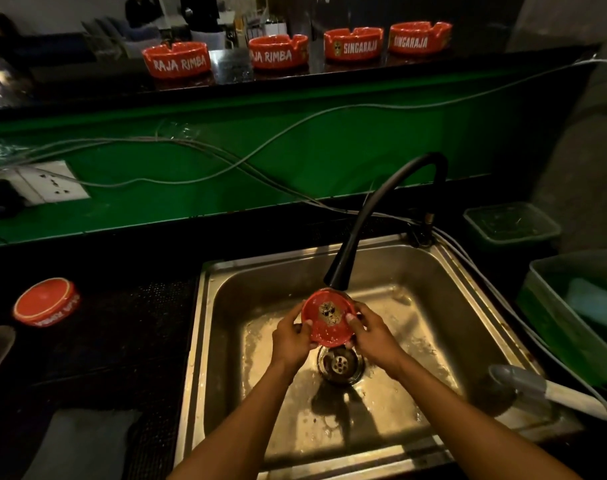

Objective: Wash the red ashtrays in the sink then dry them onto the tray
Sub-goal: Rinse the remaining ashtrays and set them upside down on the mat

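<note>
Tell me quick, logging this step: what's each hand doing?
Left hand: grips the red ashtray by its left edge.
Right hand: grips its right edge.

Six red ashtrays are showing: four on the ledge along the top of the frame, one upside down at left, one held over the sink at centre. Two hands are showing, left hand and right hand. One faucet, one drain, one wall socket, two green tubs at right.
</note>
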